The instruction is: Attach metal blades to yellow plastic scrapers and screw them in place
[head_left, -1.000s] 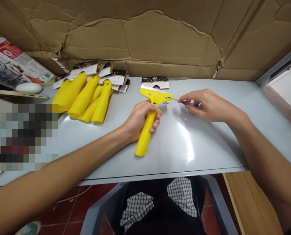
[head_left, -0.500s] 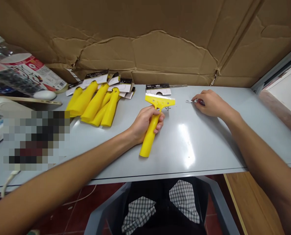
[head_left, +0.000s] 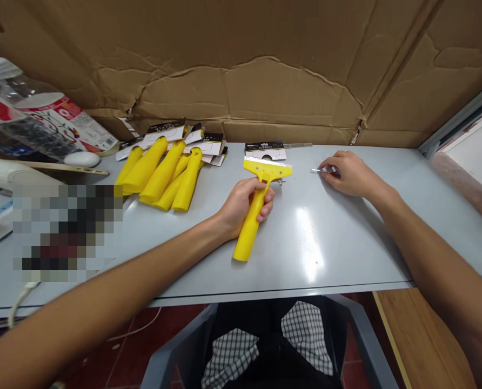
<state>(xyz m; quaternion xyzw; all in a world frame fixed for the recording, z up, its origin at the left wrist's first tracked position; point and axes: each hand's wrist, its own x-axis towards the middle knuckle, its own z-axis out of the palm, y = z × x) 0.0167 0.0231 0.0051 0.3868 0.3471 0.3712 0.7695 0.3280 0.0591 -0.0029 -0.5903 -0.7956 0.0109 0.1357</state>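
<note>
My left hand [head_left: 241,208] is closed around the neck of a yellow scraper [head_left: 249,229]. The scraper's wide head with its pale blade edge points away from me, and two screws show in it. Just right of the head, a few small metal screws [head_left: 281,182] lie on the table. My right hand [head_left: 348,174] rests on the table further right, fingers pinched on a small tool with a thin silver tip [head_left: 315,170] and a dark handle, mostly hidden by the fingers. The tip points left toward the scraper head, apart from it.
Several yellow handles [head_left: 187,181] lie piled at the left with black-and-white cards [head_left: 211,145]. Another card [head_left: 265,150] sits behind the scraper. Plastic bottles [head_left: 68,121], a phone [head_left: 68,168] and a white mouse [head_left: 81,158] stand or lie far left. A cardboard wall [head_left: 281,92] closes the back.
The view has shifted slightly. In my right hand the tool's tip has turned a little; both hands otherwise keep their places and grips.
</note>
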